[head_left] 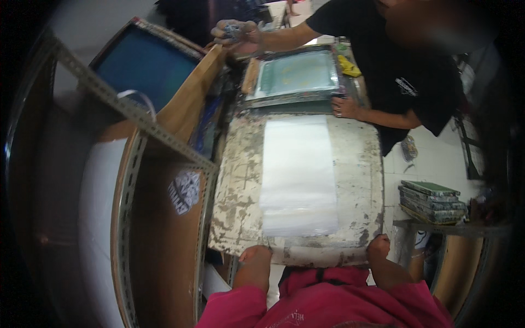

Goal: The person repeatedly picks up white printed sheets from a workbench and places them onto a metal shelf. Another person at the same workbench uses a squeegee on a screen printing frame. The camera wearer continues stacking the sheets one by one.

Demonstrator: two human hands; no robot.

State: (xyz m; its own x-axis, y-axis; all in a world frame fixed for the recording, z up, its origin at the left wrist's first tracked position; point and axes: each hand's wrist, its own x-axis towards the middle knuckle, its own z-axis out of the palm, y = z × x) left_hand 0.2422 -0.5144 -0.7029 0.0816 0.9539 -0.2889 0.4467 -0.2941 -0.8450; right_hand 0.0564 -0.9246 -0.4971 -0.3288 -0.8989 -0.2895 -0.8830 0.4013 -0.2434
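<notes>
A stack of white translucent sheets (299, 169) lies lengthwise on a worn, paint-flaked board (240, 180) in front of me. At the board's near left corner is my left hand (255, 253), its fingers bent down and mostly hidden. My right hand (378, 247) is curled closed against the near right corner; whether it grips the edge is hard to see. Neither hand touches the sheets. Beyond the stack sits a framed printing screen (298, 74) with a pale mesh. A co-worker's hand (345, 107) rests by its near right corner.
The co-worker in a black shirt (399, 65) stands far right, with a stained other hand (232, 33) raised. A metal rack (128, 180) flanks my left, below a blue-meshed screen (147, 65). Stacked frames (432, 202) stand at right. A yellow cloth-like thing (349, 66) lies beside the screen.
</notes>
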